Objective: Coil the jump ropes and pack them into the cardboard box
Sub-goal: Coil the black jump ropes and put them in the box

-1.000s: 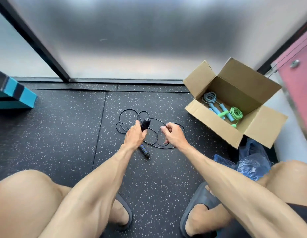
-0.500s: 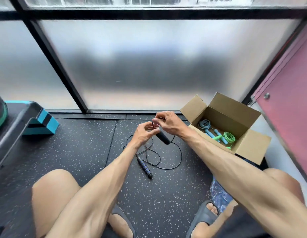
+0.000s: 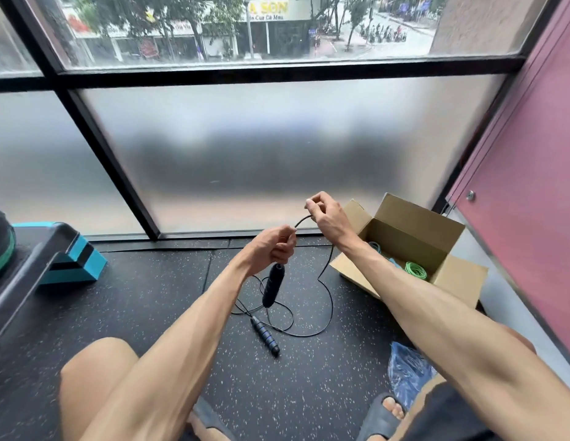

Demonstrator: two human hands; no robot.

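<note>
Coiling barely begun
My left hand (image 3: 273, 246) and right hand (image 3: 325, 214) pinch the thin black jump rope (image 3: 272, 288); a green rope coil (image 3: 416, 270) sits in the brown cardboard box (image 3: 414, 230).

Rope (image 3: 272, 286) in L grip (image 3: 271, 246), R grip (image 3: 325, 214)

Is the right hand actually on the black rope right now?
Touching. The head view shows the right hand pinching the black rope between its fingertips, just right of the left hand, which grips it above the hanging handle.
</note>
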